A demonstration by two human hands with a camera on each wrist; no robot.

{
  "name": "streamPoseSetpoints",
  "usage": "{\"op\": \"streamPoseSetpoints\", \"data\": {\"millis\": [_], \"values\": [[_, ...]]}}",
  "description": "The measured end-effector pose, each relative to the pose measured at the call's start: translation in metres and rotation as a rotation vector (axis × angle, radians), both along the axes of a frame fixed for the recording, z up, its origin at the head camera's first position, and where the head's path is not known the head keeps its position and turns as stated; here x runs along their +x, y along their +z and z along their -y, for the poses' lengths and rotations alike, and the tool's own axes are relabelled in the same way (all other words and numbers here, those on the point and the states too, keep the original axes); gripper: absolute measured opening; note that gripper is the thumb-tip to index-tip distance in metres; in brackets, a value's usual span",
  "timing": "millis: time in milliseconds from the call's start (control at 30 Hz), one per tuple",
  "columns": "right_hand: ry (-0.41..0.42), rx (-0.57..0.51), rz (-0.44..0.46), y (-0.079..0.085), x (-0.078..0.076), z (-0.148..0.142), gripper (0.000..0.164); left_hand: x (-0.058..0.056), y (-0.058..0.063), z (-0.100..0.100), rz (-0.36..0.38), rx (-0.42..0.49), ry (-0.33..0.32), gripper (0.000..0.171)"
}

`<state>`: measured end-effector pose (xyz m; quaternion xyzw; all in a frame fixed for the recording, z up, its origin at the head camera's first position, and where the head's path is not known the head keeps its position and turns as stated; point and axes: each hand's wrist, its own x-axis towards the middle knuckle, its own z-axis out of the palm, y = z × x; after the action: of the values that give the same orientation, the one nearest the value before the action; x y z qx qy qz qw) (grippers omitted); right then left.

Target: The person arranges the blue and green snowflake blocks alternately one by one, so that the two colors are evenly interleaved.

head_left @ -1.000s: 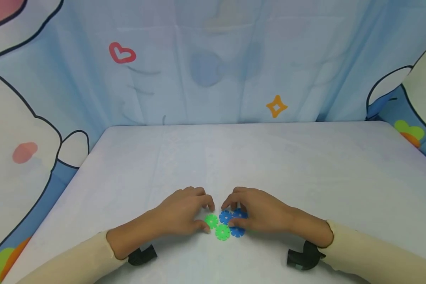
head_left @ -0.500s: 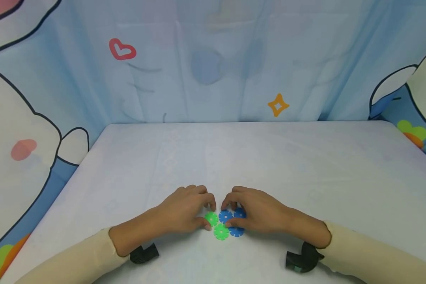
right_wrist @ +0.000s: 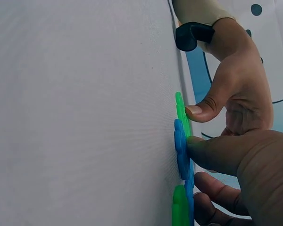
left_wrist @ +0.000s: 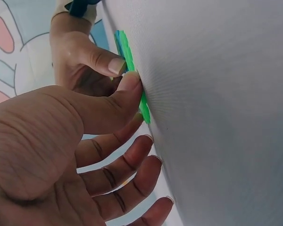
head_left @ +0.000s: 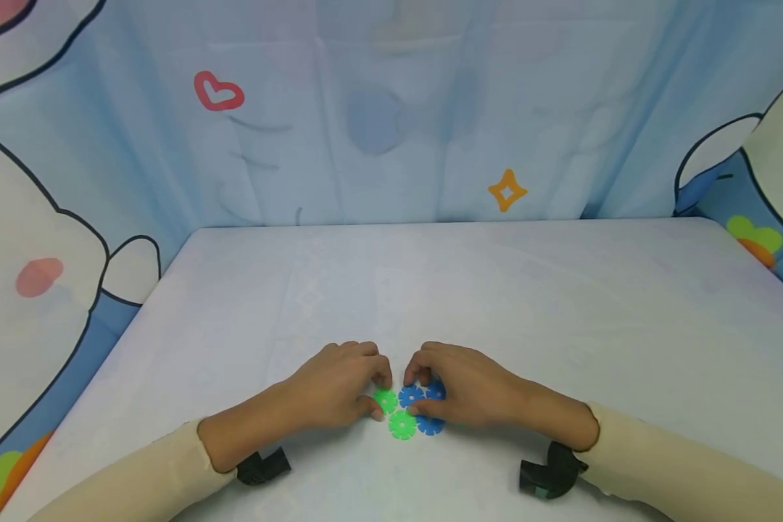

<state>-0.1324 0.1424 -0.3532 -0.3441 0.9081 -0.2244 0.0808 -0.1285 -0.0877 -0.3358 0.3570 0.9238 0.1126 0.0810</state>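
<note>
Flat on the white table lies a cluster of notched plastic building discs. My left hand (head_left: pixel 336 384) has thumb and index finger at opposite edges of a green disc (head_left: pixel 386 401). Below that one is a second green disc (head_left: pixel 402 425). My right hand (head_left: pixel 479 388) curls thumb and index finger round several touching blue discs (head_left: pixel 411 396), its thumb partly covering them. In the right wrist view another green disc (right_wrist: pixel 180 207) appears low, beneath the right hand; from the head view it is hidden. The left thumb (left_wrist: pixel 129 82) presses on green in the left wrist view.
The white-covered table (head_left: pixel 431 290) stretches away beyond the hands. A pale blue curtain (head_left: pixel 391 109) printed with cartoon figures hangs behind and beside it. Black wrist mounts (head_left: pixel 264 466) sit under both forearms.
My right hand has shifted slightly left, and the lower green and blue discs have edged left as well. The left hand has hardly moved.
</note>
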Motion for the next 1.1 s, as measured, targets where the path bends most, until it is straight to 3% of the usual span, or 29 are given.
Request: {"op": "streamPoseSetpoints", "data": {"millis": [300,600,967,1100], "values": [[-0.013,-0.007,0.029,0.0,0.001,0.001,0.028,0.0,0.001,-0.001,0.022,-0.077,-0.018,0.026],[0.039,-0.06,0.072,0.0,0.0,0.001,0.028,0.002,0.0,0.001,-0.021,-0.12,-0.074,0.026],[0.087,-0.109,0.096,-0.001,-0.005,-0.001,0.025,0.012,0.004,0.002,-0.051,-0.131,-0.037,0.029],[0.093,-0.12,0.103,-0.002,-0.006,-0.003,0.024,0.013,0.006,0.001,-0.054,-0.097,-0.023,0.029]]}}
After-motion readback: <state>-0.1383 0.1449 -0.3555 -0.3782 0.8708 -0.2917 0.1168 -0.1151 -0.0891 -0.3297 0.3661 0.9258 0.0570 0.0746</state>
